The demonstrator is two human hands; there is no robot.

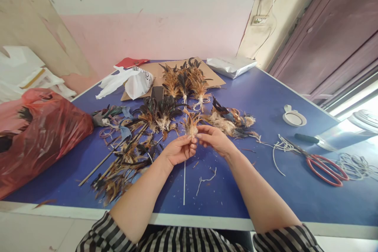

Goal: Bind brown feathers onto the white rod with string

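Both hands meet over the middle of the blue table [224, 181]. My left hand [180, 149] is closed around the base of a small bunch of brown feathers [191, 121], whose tips point up and away. Fingers of my right hand [214, 138] pinch the same bunch from the right, near its pale fluffy base. Just beyond lie dark feathers [161, 112] with pale quill ends. To the right is a loose heap of fluffy feathers [226, 122]. Tied brown feather bundles [184, 78] rest on a cardboard sheet [214, 76] at the back.
Red-handled scissors [326, 169] lie right, beside white string [356, 165] and a white ring-shaped holder [294, 118]. A red plastic bag [50, 126] bulges at the left. Feathered sticks [118, 163] spread left of my hands. A white bag [138, 82] and silver packet [232, 66] sit behind.
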